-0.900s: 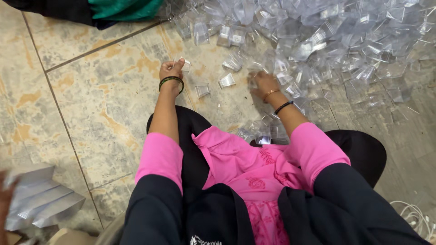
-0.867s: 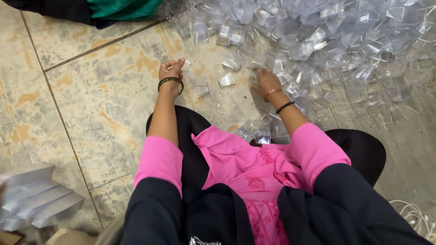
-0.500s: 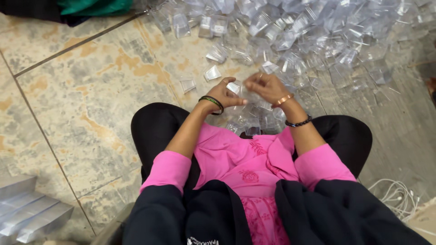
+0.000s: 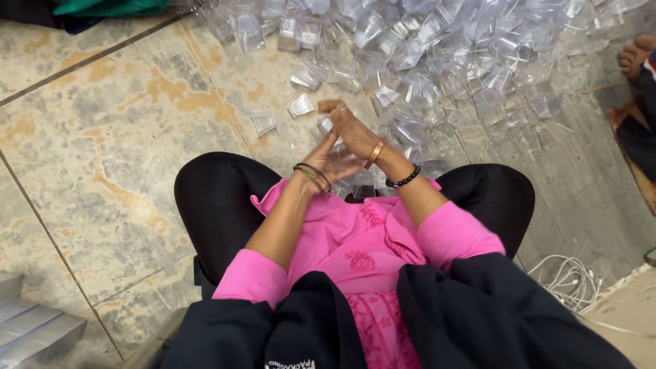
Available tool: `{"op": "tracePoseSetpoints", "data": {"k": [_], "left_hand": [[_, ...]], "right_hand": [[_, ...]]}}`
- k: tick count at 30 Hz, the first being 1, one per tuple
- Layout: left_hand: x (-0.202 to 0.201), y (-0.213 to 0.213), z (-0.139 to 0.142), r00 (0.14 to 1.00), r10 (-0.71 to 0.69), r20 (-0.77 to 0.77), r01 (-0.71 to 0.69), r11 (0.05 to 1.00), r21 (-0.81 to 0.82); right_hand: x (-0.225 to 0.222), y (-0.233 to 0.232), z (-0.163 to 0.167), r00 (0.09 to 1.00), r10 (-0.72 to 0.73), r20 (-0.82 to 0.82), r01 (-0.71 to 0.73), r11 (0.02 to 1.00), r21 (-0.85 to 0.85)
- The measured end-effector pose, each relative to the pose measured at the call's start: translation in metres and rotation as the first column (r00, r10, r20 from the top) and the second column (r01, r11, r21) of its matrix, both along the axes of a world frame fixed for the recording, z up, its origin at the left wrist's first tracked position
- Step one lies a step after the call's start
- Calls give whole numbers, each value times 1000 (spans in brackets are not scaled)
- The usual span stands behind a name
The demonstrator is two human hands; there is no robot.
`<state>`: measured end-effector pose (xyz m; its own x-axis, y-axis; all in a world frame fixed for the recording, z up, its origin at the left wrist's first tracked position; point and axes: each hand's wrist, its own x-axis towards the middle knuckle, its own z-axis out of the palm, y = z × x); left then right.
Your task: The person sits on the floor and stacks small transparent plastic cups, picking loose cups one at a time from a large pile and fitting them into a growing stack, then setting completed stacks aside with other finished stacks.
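Observation:
I sit cross-legged on a tiled floor, in pink sleeves and black trousers. My left hand [image 4: 329, 158] and my right hand [image 4: 350, 125] are pressed together above my lap, the right lying over the left palm. A small clear plastic box [image 4: 325, 124] shows between the fingers, held by both hands. Both wrists wear bangles, and the right also has a black bead bracelet. A big heap of clear plastic boxes [image 4: 444, 55] lies just beyond my hands.
Loose clear boxes [image 4: 301, 106] lie on the beige tiles [image 4: 102, 157] to the left of the heap. There is a green cloth [image 4: 109, 7] at top left and another person's foot [image 4: 635, 55] at top right. White cables [image 4: 567, 277] lie at lower right, stacked flat sheets [image 4: 27, 328] at lower left.
Both hands pulled back from the floor near the heap and came together above my lap with a clear box between them. The view shifted left and forward.

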<state>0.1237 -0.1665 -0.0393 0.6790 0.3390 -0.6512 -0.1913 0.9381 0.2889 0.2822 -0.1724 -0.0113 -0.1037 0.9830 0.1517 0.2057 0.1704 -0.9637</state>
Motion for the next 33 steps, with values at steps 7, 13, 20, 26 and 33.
{"op": "tracePoseSetpoints", "data": {"k": [7,13,20,26,33], "left_hand": [[-39,97,13,877,317,-361,-109,863,493],[-42,121,14,909,277,-311,-124,893,434],[-46,130,27,947,233,-219,-152,931,331],[-31,122,22,981,92,-169,-25,932,361],[-8,104,27,937,-201,-286,326,795,512]], "right_hand": [[-12,1,-7,558,-287,779,446,895,10],[-15,14,-14,500,-58,864,594,749,-294],[-37,23,11,442,-336,832,303,929,214],[-28,54,11,567,-307,764,20,933,360],[27,36,30,937,-350,-21,272,763,-587]]}}
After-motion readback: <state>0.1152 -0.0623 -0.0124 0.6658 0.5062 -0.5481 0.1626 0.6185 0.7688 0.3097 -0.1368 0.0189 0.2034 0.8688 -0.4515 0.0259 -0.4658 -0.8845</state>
